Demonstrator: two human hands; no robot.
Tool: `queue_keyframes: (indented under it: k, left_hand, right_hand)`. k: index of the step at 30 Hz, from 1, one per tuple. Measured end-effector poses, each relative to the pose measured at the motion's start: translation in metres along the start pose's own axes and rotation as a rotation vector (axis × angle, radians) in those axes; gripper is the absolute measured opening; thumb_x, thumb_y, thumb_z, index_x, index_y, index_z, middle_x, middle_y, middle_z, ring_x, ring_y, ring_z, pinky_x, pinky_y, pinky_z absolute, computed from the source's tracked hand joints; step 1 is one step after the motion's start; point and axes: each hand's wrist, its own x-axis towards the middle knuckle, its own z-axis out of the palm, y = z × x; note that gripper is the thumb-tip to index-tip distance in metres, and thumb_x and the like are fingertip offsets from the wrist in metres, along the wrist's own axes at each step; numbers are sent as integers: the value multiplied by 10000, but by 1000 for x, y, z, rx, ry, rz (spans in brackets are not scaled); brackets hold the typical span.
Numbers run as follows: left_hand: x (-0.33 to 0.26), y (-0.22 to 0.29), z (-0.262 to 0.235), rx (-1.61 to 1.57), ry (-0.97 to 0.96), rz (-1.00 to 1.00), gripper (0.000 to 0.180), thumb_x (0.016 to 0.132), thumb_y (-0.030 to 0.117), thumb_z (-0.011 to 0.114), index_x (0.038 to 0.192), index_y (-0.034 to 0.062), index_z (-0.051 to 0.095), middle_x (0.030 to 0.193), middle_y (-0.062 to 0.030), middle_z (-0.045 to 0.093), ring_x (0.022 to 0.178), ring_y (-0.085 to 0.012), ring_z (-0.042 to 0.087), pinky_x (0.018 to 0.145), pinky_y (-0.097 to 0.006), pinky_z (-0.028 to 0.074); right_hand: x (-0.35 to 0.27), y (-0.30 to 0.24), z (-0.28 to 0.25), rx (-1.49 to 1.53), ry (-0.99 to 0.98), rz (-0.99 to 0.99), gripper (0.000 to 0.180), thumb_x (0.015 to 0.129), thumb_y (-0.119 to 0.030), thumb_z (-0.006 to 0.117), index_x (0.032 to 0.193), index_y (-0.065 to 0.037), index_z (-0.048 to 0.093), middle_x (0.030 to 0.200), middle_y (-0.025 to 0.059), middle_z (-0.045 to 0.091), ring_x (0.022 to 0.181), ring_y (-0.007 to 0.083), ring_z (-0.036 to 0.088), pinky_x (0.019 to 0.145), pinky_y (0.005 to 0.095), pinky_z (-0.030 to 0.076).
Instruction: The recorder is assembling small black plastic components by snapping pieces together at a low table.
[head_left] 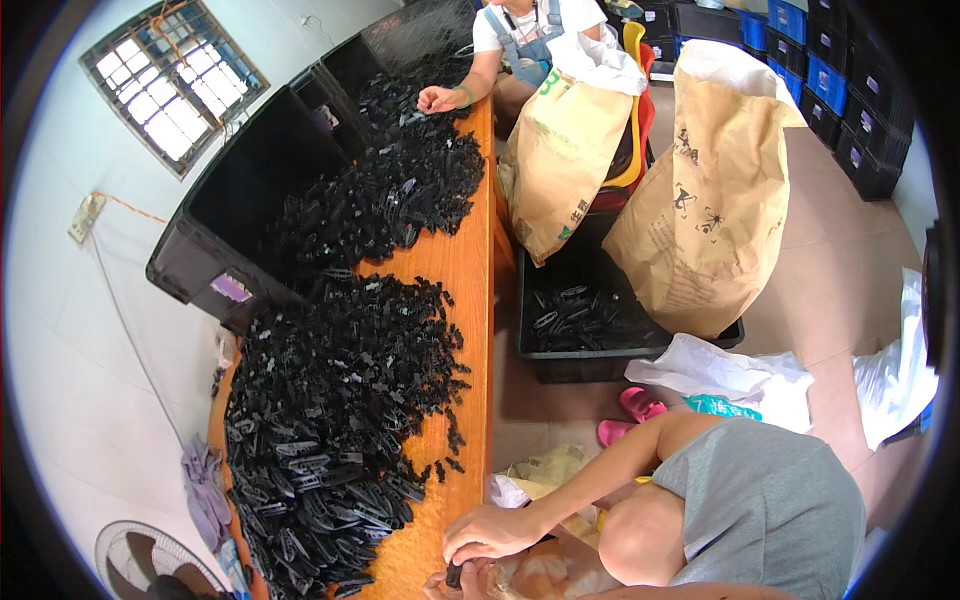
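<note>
While the long orange wooden counter (462,270) carries a thick heap of small black plastic clip parts (330,420) along most of its length, both hands work at its near edge. The right hand (495,533) curls over one small black plastic piece (456,574), its grip pinching that piece from above; the left hand (445,585) sits just beneath, mostly cut off by the lower rim, so I cannot tell whether its grip is closed or spread. Judging by the heap, most of the parts are untouched: only a scatter of finished pieces lies in the black plastic crate (585,330) on the floor beside the counter's right edge. At the far end another person's hand (440,98) rests among the parts, near two tall brown paper sacks (700,190).
</note>
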Motion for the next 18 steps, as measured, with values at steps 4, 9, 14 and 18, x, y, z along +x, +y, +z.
queue_keyframes:
  k: [4, 9, 14, 18]
  left_hand:
    - [-11, 33, 24, -96, 72, -14, 225, 783, -39, 598, 904, 9, 414, 824, -153, 583, 713, -157, 582, 622, -269, 524]
    - [-5, 29, 36, -167, 9, -31, 245, 799, -46, 602, 940, 26, 415, 842, -154, 595, 736, -213, 631, 658, -318, 543]
    - [-5, 21, 17, -243, -2, -6, 263, 841, 10, 597, 1003, 24, 391, 887, -196, 619, 730, -235, 646, 688, -335, 541]
    - [-6, 11, 9, -196, -60, 33, 218, 859, -3, 561, 993, 29, 392, 882, -193, 620, 741, -229, 647, 692, -321, 535]
  right_hand:
    - [3, 1, -1, -71, 38, -57, 113, 831, -105, 613, 892, -11, 604, 864, 112, 597, 804, 303, 581, 701, 377, 460]
    - [0, 2, -18, -326, 138, -176, 129, 740, -97, 658, 851, -55, 608, 846, 55, 601, 818, 260, 578, 728, 366, 458]
    - [5, 8, -9, -427, 65, -372, 230, 664, 5, 683, 883, 6, 614, 948, 108, 629, 828, 247, 608, 692, 339, 474]
    - [1, 4, -11, -502, 25, -441, 280, 646, 22, 679, 919, 17, 619, 985, 131, 628, 866, 251, 611, 724, 357, 478]
